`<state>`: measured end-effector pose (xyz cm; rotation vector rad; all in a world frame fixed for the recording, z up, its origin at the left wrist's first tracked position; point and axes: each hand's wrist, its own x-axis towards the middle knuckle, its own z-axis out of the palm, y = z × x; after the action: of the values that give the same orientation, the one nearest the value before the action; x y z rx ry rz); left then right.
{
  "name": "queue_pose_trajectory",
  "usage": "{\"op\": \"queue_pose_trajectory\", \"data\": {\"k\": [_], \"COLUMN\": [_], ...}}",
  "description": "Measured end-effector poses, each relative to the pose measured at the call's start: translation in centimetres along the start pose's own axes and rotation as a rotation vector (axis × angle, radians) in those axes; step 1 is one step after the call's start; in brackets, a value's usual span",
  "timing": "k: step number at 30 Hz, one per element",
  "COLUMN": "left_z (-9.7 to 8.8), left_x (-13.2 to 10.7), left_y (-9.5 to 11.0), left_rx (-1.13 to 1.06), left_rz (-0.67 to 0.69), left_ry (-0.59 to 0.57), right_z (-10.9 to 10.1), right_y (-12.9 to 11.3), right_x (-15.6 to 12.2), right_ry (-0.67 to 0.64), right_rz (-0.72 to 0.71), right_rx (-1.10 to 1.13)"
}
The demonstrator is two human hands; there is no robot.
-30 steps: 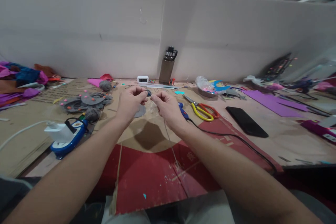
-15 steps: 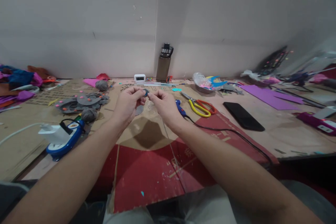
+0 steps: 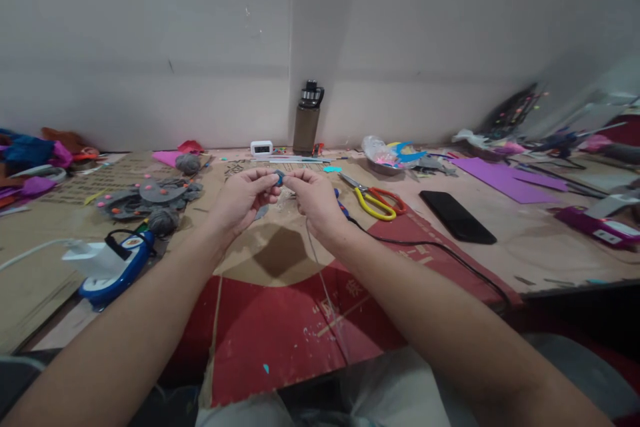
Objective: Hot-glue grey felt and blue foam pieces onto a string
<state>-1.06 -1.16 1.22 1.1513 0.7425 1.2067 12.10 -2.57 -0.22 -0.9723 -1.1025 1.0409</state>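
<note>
My left hand [image 3: 245, 197] and my right hand [image 3: 314, 198] meet above the cardboard-covered table [image 3: 280, 260], fingers pinched together. Between the fingertips sits a small blue piece [image 3: 279, 178], held by both hands. A thin grey thread [image 3: 320, 273] hangs down from my right hand toward me. A grey felt scrap [image 3: 261, 212] lies on the cardboard just under my left hand. A blue glue gun [image 3: 341, 203] with a black cord [image 3: 440, 250] lies right behind my right hand.
Yellow and orange scissors [image 3: 375, 201] and a black phone [image 3: 457, 216] lie to the right. Grey felt pieces [image 3: 145, 195] and a blue tape dispenser [image 3: 113, 267] sit left. A brown bottle [image 3: 305, 120] and white clock [image 3: 261, 147] stand by the back wall. Purple sheets [image 3: 505, 180] lie far right.
My two hands have come closer together until the fingertips meet on the small blue piece. The view has shifted slightly to the right.
</note>
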Motion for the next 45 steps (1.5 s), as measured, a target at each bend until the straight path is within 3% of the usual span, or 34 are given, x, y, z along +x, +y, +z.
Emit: {"op": "queue_pose_trajectory", "data": {"k": [9, 14, 22, 29, 36, 38, 42, 45], "left_z": [-0.4, -0.3, -0.9, -1.0, -1.4, -1.4, -1.5, -1.6], "left_x": [0.4, 0.3, 0.4, 0.6, 1.0, 0.9, 0.8, 0.9], "left_y": [0.1, 0.1, 0.4, 0.3, 0.1, 0.3, 0.5, 0.4], "left_rx": [-0.003, 0.026, 0.066, 0.152, 0.214, 0.2, 0.191, 0.198], "left_rz": [-0.089, -0.055, 0.055, 0.075, 0.136, 0.141, 0.128, 0.127], "left_ry": [-0.014, 0.021, 0.197, 0.196, 0.231, 0.234, 0.231, 0.216], "right_z": [-0.5, -0.4, -0.3, -1.1, -2.6, -3.8, -7.3, -9.6], "right_y": [-0.2, -0.1, 0.6, 1.4, 0.6, -0.1, -0.8, -0.1], "right_x": [0.0, 0.0, -0.6, 0.4, 0.3, 0.4, 1.3, 1.8], "right_ry": [0.015, 0.003, -0.104, -0.131, -0.378, -0.335, -0.011, -0.017], "right_rz": [0.032, 0.007, -0.087, -0.156, -0.304, -0.338, -0.311, -0.121], "right_rx": [0.008, -0.067, -0.222, -0.346, -0.594, -0.672, -1.016, -1.346]}}
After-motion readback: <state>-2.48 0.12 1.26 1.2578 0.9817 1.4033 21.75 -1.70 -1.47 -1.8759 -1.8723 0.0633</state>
